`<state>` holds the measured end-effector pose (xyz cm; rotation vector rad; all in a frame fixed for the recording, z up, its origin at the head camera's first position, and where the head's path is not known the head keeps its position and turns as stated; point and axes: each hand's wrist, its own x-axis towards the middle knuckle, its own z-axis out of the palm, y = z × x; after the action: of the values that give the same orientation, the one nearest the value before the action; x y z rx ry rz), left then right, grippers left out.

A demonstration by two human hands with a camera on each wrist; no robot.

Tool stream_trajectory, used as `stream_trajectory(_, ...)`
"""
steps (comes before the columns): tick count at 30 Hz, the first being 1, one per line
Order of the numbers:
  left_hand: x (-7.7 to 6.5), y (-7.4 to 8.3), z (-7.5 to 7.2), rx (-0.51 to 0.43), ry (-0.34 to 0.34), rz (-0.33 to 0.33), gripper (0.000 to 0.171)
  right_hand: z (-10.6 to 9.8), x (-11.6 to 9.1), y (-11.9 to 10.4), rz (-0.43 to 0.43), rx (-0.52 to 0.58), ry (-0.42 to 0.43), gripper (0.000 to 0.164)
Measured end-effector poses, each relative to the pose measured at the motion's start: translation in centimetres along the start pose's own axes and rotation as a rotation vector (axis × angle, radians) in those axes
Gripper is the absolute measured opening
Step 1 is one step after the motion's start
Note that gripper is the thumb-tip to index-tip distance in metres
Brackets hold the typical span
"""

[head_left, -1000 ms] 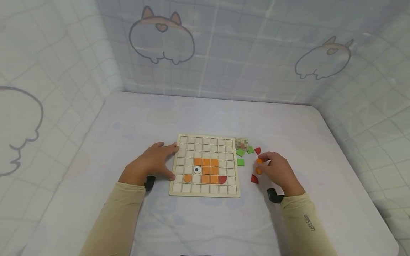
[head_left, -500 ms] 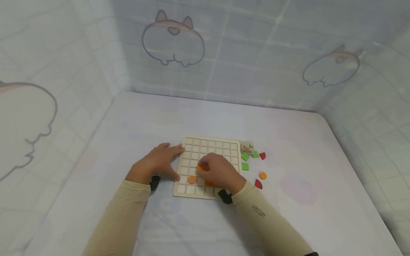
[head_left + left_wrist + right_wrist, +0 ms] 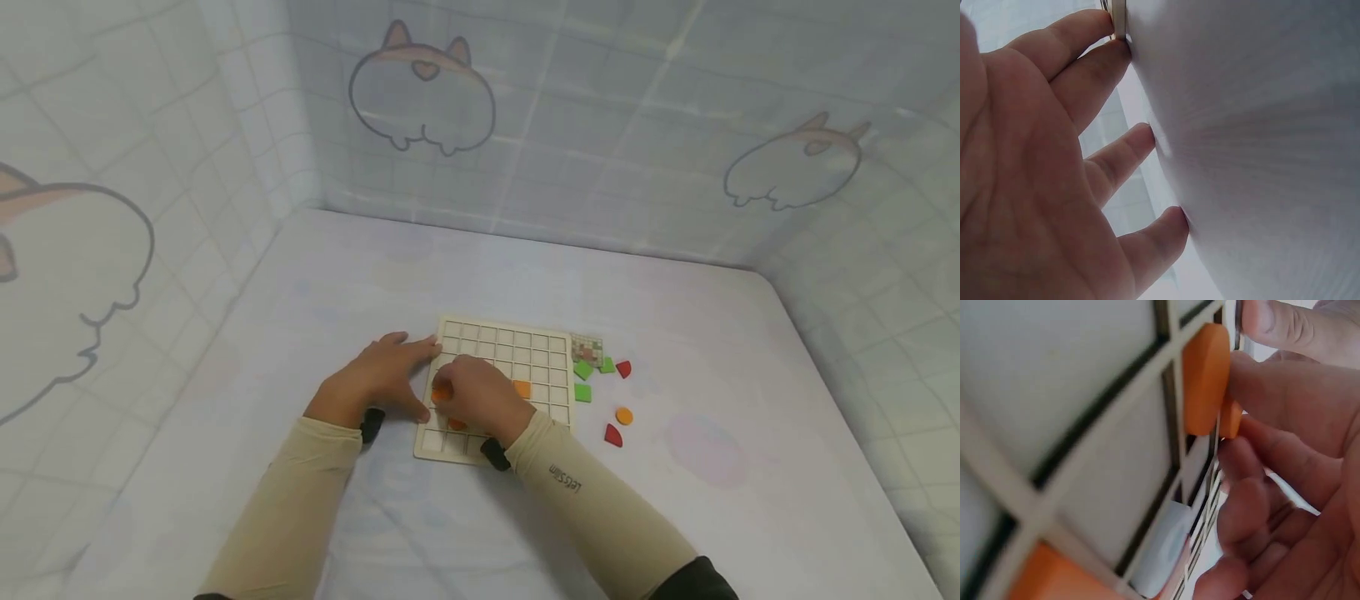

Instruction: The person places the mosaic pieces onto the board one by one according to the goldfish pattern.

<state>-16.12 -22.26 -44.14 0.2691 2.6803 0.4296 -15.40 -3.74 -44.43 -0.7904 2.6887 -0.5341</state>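
Observation:
A cream wooden grid board (image 3: 497, 327) lies on the white cloth. My left hand (image 3: 367, 382) spreads its fingers at the board's left edge; in the left wrist view, fingertips (image 3: 1119, 53) touch the cloth by the rim. Over the board's left columns, my right hand (image 3: 480, 396) pinches an orange disc (image 3: 441, 394). Just below it, another orange disc (image 3: 457, 424) lies in a cell. One orange square (image 3: 522, 388) shows beyond the right hand, which hides most of the others. In the right wrist view, a white disc (image 3: 1163, 550) sits in a cell.
Right of the board lie several green pieces (image 3: 582, 392), a red quarter-round piece (image 3: 613, 435), another red piece (image 3: 624, 368) and a loose orange disc (image 3: 624, 416). A small printed pattern card (image 3: 587, 348) lies at the board's upper right corner. Patterned cloth walls (image 3: 525, 142) surround the table.
My right hand picked up an orange disc from right of the board and carried it left across to the left columns. The left hand stays at the board's edge. The head view has shifted slightly.

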Motion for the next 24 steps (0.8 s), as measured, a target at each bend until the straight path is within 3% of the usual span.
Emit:
stream_trajectory(8,0.0,0.5,0.2,0.015,-0.009,0.005,0.111,-0.3,-1.1,0.4,-0.016,-0.059,-0.023,0.032)
stream_trajectory(18,0.2,0.7,0.3,0.002,-0.012,-0.035,0.116,-3.5,-6.2,4.5,0.176,0.307,0.143,0.039)
stream_trajectory(24,0.0,1.0,0.1,-0.027,-0.019,-0.05,0.118,-4.3,-9.4,8.3,0.228,0.358,0.238,0.04)
